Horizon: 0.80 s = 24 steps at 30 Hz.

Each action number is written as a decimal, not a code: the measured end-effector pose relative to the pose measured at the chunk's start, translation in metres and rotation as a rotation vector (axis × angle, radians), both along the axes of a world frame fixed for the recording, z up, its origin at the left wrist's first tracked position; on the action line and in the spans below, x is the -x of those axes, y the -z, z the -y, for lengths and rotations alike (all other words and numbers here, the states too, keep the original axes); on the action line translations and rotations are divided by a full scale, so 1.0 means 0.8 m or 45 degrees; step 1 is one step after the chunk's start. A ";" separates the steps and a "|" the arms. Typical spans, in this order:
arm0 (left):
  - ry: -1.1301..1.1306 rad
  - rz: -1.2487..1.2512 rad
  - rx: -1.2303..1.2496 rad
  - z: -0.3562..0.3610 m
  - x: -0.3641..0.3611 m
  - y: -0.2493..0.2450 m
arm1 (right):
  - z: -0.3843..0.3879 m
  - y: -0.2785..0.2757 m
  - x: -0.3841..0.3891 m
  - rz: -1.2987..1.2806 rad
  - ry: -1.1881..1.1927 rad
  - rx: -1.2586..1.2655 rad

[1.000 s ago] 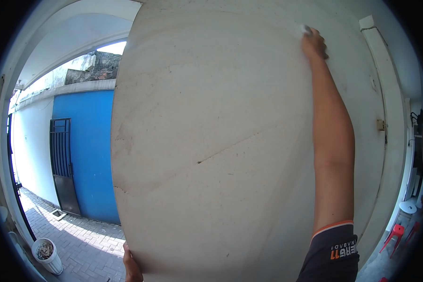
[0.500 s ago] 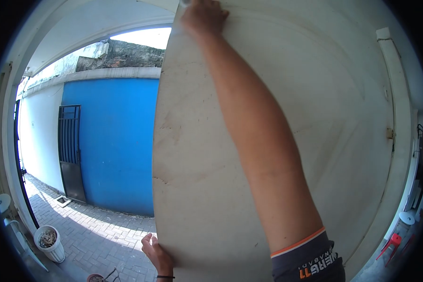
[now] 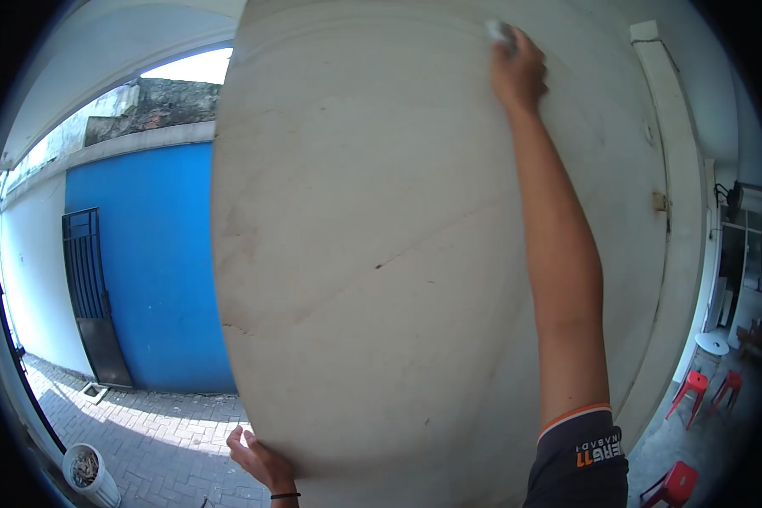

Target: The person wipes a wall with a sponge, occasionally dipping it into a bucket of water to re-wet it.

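A large off-white door (image 3: 381, 339) fills the middle of the view, with brownish smudges and a long thin mark across it. High on its right side my right hand (image 3: 519, 72) is closed around a small whitish pad (image 3: 497, 34), pressed against the surface; the fingers hide much of the pad. My left hand (image 3: 261, 461), with a dark band at the wrist, grips the door's left edge near the bottom. Its thumb and fingertips curl at that edge.
Hinges (image 3: 659, 201) and a door frame (image 3: 681, 169) run down the right side. Red stools (image 3: 677, 484) stand on the floor beyond. Outside at left are a blue wall (image 3: 157, 271), a dark metal gate (image 3: 93, 296) and a white bin (image 3: 93, 478) on paving.
My right hand has swept with the pad from the door's upper left edge to its upper right. The view has turned rightward; my left hand stays at the lower edge.
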<state>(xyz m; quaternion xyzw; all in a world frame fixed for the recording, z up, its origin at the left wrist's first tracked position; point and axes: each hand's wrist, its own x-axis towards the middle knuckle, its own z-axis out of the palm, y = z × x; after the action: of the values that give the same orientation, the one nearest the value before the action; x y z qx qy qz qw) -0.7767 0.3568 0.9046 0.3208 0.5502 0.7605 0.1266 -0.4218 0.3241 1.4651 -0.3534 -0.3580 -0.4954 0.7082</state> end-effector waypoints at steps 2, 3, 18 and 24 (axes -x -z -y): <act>0.027 0.025 -0.017 0.001 0.002 0.001 | 0.021 0.019 -0.076 -0.260 -0.007 0.106; 0.046 0.029 -0.026 -0.002 0.003 0.001 | 0.032 0.028 -0.114 -0.365 -0.040 0.149; 0.559 0.024 -0.229 -0.047 0.065 0.060 | 0.041 0.082 -0.298 -0.596 0.004 0.378; 0.735 0.394 -0.314 -0.020 0.034 0.027 | 0.034 0.061 -0.246 -0.456 -0.044 0.338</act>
<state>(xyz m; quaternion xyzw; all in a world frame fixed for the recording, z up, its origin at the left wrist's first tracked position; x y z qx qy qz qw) -0.8040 0.3731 0.8827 0.3568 0.3151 0.7937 0.3788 -0.2253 0.2971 1.4165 -0.5197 -0.2947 -0.3611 0.7160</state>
